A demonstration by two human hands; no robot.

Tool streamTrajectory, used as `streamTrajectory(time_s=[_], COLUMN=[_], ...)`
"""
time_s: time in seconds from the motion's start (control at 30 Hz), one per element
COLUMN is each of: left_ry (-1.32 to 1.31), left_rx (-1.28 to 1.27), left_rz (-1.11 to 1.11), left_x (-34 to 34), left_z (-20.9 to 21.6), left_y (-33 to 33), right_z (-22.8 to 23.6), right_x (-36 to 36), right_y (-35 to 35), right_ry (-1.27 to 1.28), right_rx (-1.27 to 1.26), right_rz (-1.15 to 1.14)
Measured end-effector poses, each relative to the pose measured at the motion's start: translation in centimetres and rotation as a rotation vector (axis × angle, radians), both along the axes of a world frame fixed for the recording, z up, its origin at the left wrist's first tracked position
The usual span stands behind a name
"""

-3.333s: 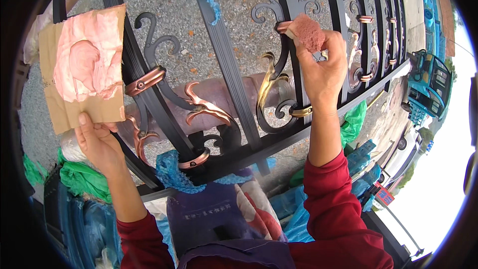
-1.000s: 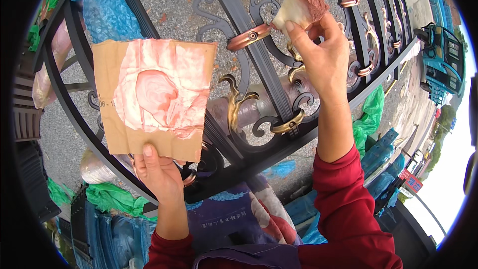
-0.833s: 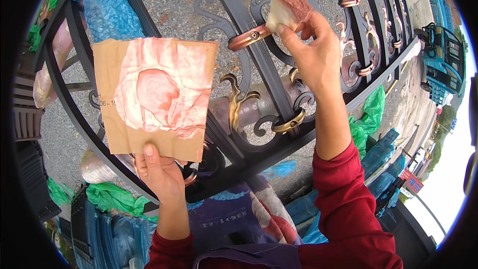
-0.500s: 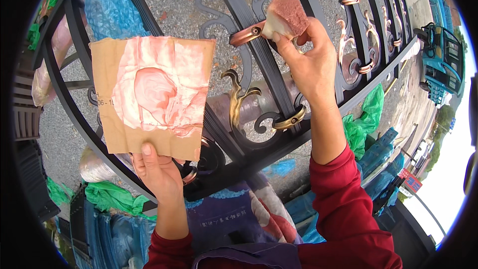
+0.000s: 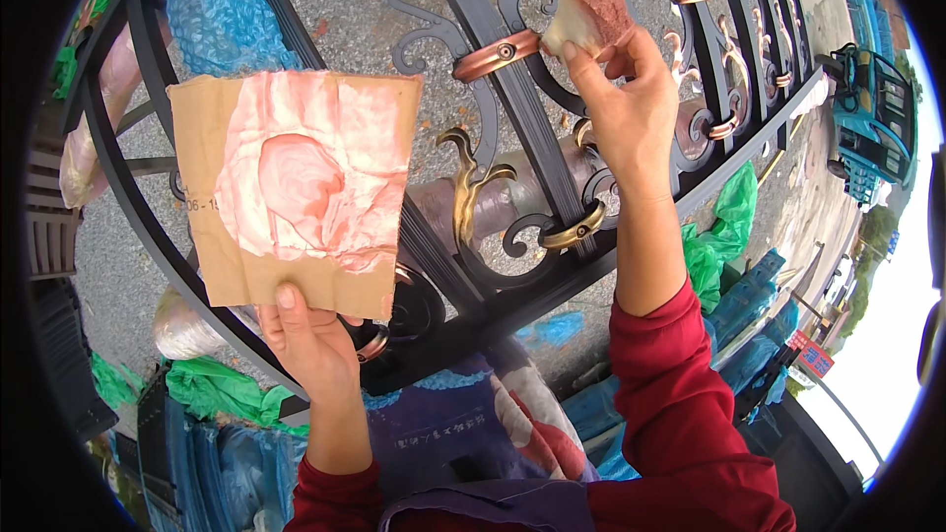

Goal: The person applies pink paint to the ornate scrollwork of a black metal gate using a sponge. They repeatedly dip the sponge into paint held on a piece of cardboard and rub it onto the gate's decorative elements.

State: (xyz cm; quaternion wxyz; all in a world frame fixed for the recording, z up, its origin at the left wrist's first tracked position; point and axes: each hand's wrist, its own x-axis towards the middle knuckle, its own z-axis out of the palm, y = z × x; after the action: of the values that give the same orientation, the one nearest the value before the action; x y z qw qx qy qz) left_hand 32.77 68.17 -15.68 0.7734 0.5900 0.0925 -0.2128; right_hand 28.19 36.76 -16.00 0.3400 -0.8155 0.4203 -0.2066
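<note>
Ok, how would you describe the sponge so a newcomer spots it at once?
Over the black railing, find the right hand. The sponge is the wedge in its grip, just right of a copper collar. Unlike the flat, pink-smeared cardboard in the left hand, it is chunky, pale on one side and rough reddish brown on another.

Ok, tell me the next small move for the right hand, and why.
Probably lower the sponge in the right hand to the gold collar: it shows no clear copper tone, while the upper collar on the same black bar looks coppery.
</note>
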Motion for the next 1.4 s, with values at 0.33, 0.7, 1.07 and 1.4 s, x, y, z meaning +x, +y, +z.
streamTrajectory(time_s=[0.33,0.7,1.07,1.4], left_ry=[0.009,0.011,0.029,0.017], left_rx=[0.007,0.02,0.052,-0.004], left_rz=[0.027,0.046,0.078,0.029], left_x=[-0.3,-0.5,-0.5,-0.3], left_z=[-0.3,0.0,0.2,-0.2], left_y=[0.6,0.7,1.3,2.7], right_z=[-0.3,0.8,1.2,1.1], right_x=[0.1,0.6,0.6,0.3], right_y=[0.0,1.9,2.5,1.7], right_ry=[-0.007,-0.053,-0.047,-0.053], right_rx=[-0.021,-0.035,-0.202,-0.195], right_rz=[0.012,0.128,0.209,0.211])
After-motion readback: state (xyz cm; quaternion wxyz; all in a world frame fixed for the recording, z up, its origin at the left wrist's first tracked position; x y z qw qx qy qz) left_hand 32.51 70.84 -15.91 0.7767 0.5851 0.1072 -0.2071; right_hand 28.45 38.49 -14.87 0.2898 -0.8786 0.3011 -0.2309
